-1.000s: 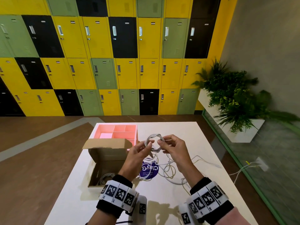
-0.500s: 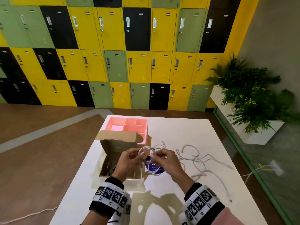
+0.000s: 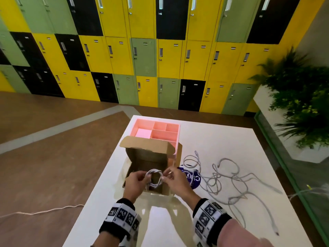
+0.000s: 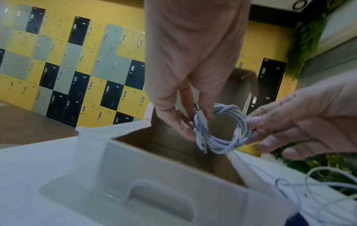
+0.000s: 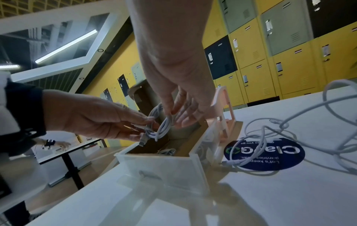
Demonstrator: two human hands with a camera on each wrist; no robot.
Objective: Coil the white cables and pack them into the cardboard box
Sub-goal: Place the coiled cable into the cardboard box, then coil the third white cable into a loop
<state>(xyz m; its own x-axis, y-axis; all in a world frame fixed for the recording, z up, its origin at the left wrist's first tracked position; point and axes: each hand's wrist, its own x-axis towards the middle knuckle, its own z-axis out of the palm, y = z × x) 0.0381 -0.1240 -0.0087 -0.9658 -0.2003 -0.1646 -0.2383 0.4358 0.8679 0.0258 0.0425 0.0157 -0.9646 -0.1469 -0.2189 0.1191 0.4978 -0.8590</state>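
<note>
A small coil of white cable hangs just above the open cardboard box, held between both hands. My left hand pinches the coil's left side, where a plug end sticks out. My right hand pinches its right side. In the right wrist view the coil is over the box mouth, and another coiled cable lies inside the box. Several loose white cables are tangled on the table to the right.
A pink compartment tray stands right behind the box, whose lid flap is raised. A round blue sticker lies on the white table beside the box. A planter stands to the right. A cable trails on the floor.
Both hands have carried the coil down and to the left, from above the sticker to over the box opening. The loose cables stay on the table.
</note>
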